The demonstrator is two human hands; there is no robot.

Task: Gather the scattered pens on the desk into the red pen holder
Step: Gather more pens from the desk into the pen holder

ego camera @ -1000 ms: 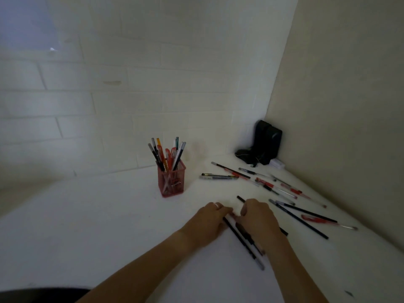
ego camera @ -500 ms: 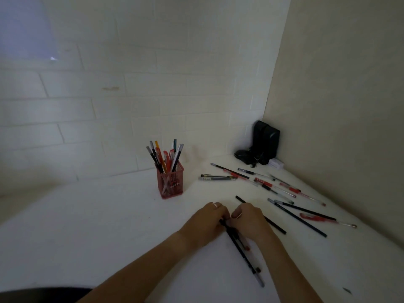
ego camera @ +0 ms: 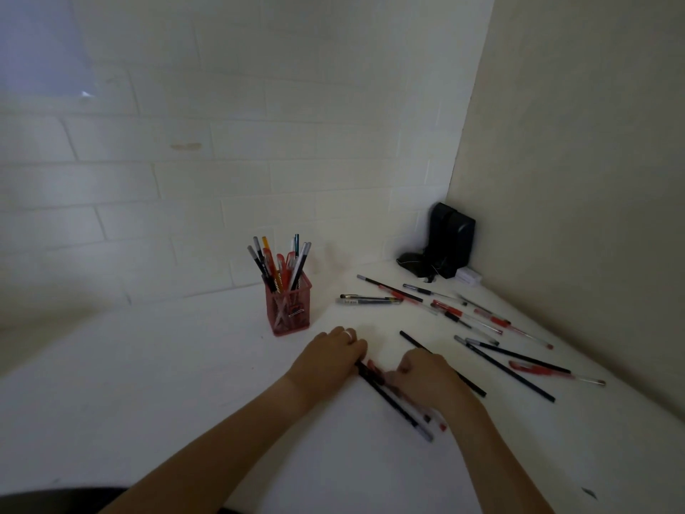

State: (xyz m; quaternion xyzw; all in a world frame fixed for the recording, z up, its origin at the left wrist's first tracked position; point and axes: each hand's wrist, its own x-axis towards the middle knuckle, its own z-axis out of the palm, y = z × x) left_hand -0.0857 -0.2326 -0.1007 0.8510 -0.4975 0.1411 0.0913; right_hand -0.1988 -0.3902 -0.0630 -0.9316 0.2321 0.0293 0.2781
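White desk (ego camera: 148,383); both hands (ego camera: 330,361) (ego camera: 426,376) pinching pen bundle (ego camera: 393,400), long axis diagonal, tips near-right.

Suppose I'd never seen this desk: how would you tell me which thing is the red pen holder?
Start at the white brick wall behind the desk. Just in front of it, left of the scattered pens and beyond the person's left hand, stands the red pen holder. It is the only upright red mesh box, with pens sticking out of its top.
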